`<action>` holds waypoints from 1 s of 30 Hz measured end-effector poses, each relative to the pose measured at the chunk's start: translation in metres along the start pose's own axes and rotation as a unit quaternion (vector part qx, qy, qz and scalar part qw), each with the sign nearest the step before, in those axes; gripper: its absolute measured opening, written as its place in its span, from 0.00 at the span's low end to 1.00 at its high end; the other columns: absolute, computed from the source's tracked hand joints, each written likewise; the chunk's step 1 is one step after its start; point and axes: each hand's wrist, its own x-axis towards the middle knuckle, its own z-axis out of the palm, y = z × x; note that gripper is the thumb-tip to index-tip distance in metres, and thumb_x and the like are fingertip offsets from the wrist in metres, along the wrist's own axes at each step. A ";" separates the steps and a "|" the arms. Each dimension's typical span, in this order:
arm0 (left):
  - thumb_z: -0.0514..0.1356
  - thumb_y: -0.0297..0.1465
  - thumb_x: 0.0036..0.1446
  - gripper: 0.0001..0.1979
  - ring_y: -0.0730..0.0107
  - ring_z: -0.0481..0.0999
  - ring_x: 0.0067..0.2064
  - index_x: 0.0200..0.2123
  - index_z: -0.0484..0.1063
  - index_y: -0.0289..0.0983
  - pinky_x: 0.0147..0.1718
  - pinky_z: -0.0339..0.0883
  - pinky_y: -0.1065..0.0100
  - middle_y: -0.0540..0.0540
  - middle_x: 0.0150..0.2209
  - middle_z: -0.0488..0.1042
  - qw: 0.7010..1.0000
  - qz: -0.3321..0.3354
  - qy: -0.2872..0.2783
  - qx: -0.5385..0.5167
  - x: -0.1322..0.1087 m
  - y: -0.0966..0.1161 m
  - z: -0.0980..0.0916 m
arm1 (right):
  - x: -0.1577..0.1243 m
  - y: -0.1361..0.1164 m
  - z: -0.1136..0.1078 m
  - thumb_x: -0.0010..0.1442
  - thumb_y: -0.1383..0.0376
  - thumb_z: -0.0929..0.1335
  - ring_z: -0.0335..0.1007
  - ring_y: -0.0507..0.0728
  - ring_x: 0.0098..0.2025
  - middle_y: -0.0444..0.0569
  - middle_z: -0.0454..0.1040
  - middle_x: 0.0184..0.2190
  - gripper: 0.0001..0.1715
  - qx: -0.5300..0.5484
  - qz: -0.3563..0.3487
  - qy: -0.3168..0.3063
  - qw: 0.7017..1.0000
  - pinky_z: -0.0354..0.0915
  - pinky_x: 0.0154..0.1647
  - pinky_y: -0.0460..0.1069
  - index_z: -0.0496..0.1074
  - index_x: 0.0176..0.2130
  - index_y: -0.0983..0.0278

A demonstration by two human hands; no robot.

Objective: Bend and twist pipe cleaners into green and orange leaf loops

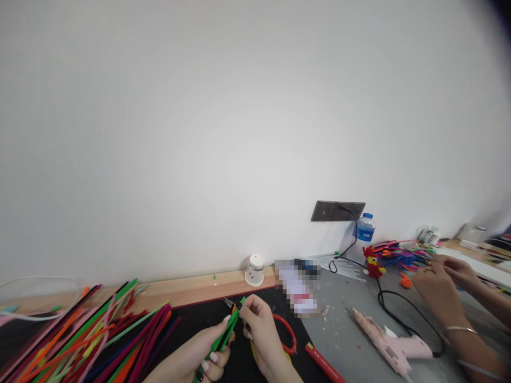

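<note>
Through the head view I observe two hands working above a black mat (191, 324) with a flat, dark surface. The left hand (213, 348) is closed around a green bundle (229, 330) of slim, fuzzy, straight stems, thumb on the upper side and fingers wrapped beneath. The right hand (260, 322) is bent at the upper end of the bundle, fingertips drawn close; I cannot tell whether they pinch a strand, since the fingers cover the contact. The green bundle is held over the mat, near its middle. Its long axis runs diagonally: the lower end projects below the left fist toward the operator, and the upper end points away, toward the wall (255, 133) and to the right. To the left I register a pile of loose fuzzy stems (99, 340) in many colours, lying roughly along the same diagonal. Beyond the hands, a tapered white cup (254, 271) stands inverted on a smooth, wood-grained strip (183, 290). A smooth red loop (294, 340) lies just beside the right hand. Farther right, a pink glue gun (393, 340) of moulded, stained casing rests on the grey surface (339, 319).
</note>
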 end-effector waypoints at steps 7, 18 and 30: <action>0.50 0.58 0.41 0.27 0.86 0.39 0.14 0.25 0.59 0.39 0.12 0.30 0.81 0.61 0.13 0.50 1.000 0.008 -0.004 -0.020 0.007 -0.005 -0.004 | -0.005 -0.007 0.004 0.43 0.70 0.66 0.47 0.46 0.19 0.38 0.55 0.17 0.07 -0.123 -0.071 0.050 0.989 0.47 0.19 0.43 0.62 0.18 0.66; 0.45 0.61 0.40 0.30 0.85 0.37 0.14 0.20 0.56 0.38 0.11 0.30 0.80 0.61 0.12 0.49 0.999 0.002 -0.046 -0.013 0.001 0.000 -0.001 | -0.014 -0.014 0.016 0.43 0.71 0.66 0.62 0.53 0.30 0.47 0.60 0.32 0.07 -0.152 -0.110 0.012 0.982 0.60 0.24 0.45 0.64 0.18 0.66; 0.46 0.57 0.46 0.24 0.84 0.36 0.14 0.27 0.56 0.42 0.11 0.28 0.77 0.62 0.15 0.49 0.991 0.107 -0.026 0.078 0.001 -0.006 -0.002 | -0.008 -0.004 0.009 0.48 0.66 0.67 0.68 0.55 0.30 0.47 0.71 0.25 0.11 -0.081 -0.042 -0.033 0.995 0.62 0.33 0.49 0.67 0.35 0.66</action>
